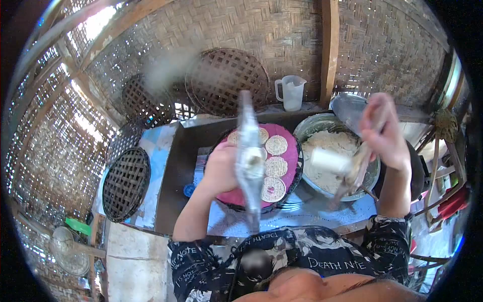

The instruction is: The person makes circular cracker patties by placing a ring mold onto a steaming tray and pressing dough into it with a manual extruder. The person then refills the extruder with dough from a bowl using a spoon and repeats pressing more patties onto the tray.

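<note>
My left hand (221,168) is closed around a long, pale, worn press piece (250,161) with a round hollow-looking middle. It hangs over a round tray lined with pink cloth (236,197), where several pale, lacy round noodle cakes (273,189) lie. My right hand (385,131) grips a wooden bar (359,168), smeared by motion. A white cylinder (330,162) sticks out from this bar towards the left. Below it stands a metal basin (376,177) containing a pale, crumbly dough (322,143).
A translucent measuring jug (293,93) stands behind the tray. Woven trays (227,80) lean on the bamboo wall, and another woven tray (127,184) rests at the left. A metal lid (347,104) leans behind the basin. A blue cap (189,190) lies near my left forearm.
</note>
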Tool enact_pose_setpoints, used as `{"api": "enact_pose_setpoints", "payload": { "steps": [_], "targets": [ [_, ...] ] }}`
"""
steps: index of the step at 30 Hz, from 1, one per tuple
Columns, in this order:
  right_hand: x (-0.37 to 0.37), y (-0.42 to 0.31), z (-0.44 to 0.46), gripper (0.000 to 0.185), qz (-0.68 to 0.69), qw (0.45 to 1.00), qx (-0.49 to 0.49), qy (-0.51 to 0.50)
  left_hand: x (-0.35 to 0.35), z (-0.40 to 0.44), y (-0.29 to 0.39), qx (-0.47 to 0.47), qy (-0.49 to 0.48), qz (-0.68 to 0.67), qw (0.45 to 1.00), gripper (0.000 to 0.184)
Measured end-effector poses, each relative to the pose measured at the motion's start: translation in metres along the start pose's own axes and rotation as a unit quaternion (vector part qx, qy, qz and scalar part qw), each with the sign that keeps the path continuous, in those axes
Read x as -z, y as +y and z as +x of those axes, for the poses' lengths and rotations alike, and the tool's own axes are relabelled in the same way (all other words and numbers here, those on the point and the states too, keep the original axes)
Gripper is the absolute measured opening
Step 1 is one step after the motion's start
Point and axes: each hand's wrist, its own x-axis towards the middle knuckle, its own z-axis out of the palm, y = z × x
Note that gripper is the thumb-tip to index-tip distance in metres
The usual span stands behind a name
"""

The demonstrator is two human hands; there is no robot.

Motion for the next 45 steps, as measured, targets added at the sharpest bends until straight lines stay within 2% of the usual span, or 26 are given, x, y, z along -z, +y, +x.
{"api": "enact_pose_setpoints", "payload": {
  "steps": [1,2,3,4,5,6,7,10,12,13,15,16,18,20,22,23,24,26,29,30,34,37,40,43,44,45],
  "targets": [
    [0.010,0.025,0.001,0.045,0.043,0.990,0.090,0.100,-0.003,-0.009,-0.016,0.071,0.031,-0.132,0.988,0.030],
    [0.007,0.025,-0.002,0.042,0.133,0.967,0.105,0.190,-0.012,-0.017,-0.025,0.132,0.108,-0.327,0.929,0.033],
    [0.001,0.024,-0.006,0.039,0.220,0.928,0.117,0.277,-0.023,-0.030,-0.057,0.277,0.013,-0.700,0.658,0.032],
    [-0.009,0.027,-0.007,0.035,0.270,0.892,0.144,0.332,-0.023,-0.022,-0.056,0.074,-0.022,-0.570,0.818,0.035],
    [-0.021,0.033,-0.007,0.032,0.317,0.850,0.170,0.385,-0.023,-0.018,-0.048,0.034,-0.049,-0.638,0.767,0.038],
    [-0.030,0.038,-0.007,0.028,0.342,0.833,0.167,0.401,-0.022,-0.014,-0.039,0.000,-0.083,-0.701,0.708,0.041],
    [-0.041,0.040,-0.007,0.025,0.335,0.829,0.157,0.419,-0.019,-0.014,-0.028,0.138,-0.097,-0.901,0.399,0.044],
    [-0.086,0.043,-0.009,0.024,0.417,0.832,0.135,0.341,-0.020,0.013,-0.020,0.008,-0.028,-0.828,0.560,0.053],
    [-0.118,0.046,-0.011,0.028,0.476,0.827,0.124,0.273,-0.017,0.025,-0.003,-0.095,0.106,-0.732,0.666,0.034],
    [-0.132,0.048,-0.013,0.031,0.505,0.821,0.119,0.238,-0.015,0.030,0.005,-0.131,0.181,-0.673,0.705,0.025],
    [-0.149,0.049,-0.017,0.037,0.515,0.830,0.145,0.159,-0.011,0.016,-0.015,-0.111,0.224,-0.632,0.733,0.020],
    [-0.146,0.060,-0.017,0.044,0.430,0.881,0.172,0.099,-0.005,0.012,-0.005,-0.086,0.248,-0.658,0.706,0.020],
    [-0.119,0.069,-0.020,0.046,0.169,0.976,0.137,-0.012,0.004,-0.013,-0.020,-0.075,0.274,-0.671,0.685,0.021],
    [-0.085,0.097,-0.022,0.047,-0.084,0.989,0.072,-0.100,0.013,-0.042,-0.026,-0.064,0.316,-0.661,0.678,0.021],
    [-0.051,0.184,-0.045,0.047,-0.369,0.919,0.008,-0.140,0.019,-0.070,-0.036,-0.046,0.369,-0.640,0.672,0.021],
    [-0.037,0.199,-0.057,0.049,-0.462,0.860,-0.132,-0.170,0.021,-0.078,-0.037,-0.040,0.386,-0.634,0.669,0.020],
    [-0.030,0.209,-0.064,0.048,-0.559,0.762,-0.255,-0.205,0.023,-0.084,-0.040,-0.040,0.389,-0.645,0.657,0.019],
    [-0.009,0.243,-0.088,0.043,-0.583,0.699,-0.350,-0.220,0.021,-0.091,-0.046,-0.042,0.396,-0.666,0.631,0.017],
    [0.011,0.283,-0.108,0.034,-0.538,0.750,-0.322,-0.211,0.017,-0.089,-0.051,-0.023,0.392,-0.682,0.617,0.016],
    [0.012,0.280,-0.109,0.024,-0.518,0.777,-0.313,-0.173,0.015,-0.084,-0.052,-0.026,0.383,-0.679,0.626,0.017],
    [0.037,0.240,-0.097,0.017,-0.560,0.747,-0.265,-0.240,0.008,-0.079,-0.058,0.020,0.384,-0.679,0.625,0.016],
    [0.048,0.214,-0.078,0.017,-0.583,0.750,-0.253,-0.185,0.000,-0.074,-0.059,0.031,0.360,-0.693,0.624,0.017],
    [0.047,0.236,-0.072,0.013,-0.567,0.776,-0.239,-0.135,-0.008,-0.069,-0.059,0.050,0.340,-0.703,0.623,0.016],
    [0.040,0.271,-0.076,0.015,-0.556,0.768,-0.255,-0.190,-0.006,-0.073,-0.065,0.054,0.314,-0.719,0.618,0.016],
    [0.035,0.291,-0.078,0.017,-0.570,0.747,-0.265,-0.219,-0.006,-0.072,-0.061,0.054,0.322,-0.703,0.632,0.013],
    [0.030,0.304,-0.081,0.017,-0.564,0.755,-0.261,-0.209,-0.005,-0.073,-0.060,0.046,0.320,-0.704,0.632,0.012]
  ]
}}
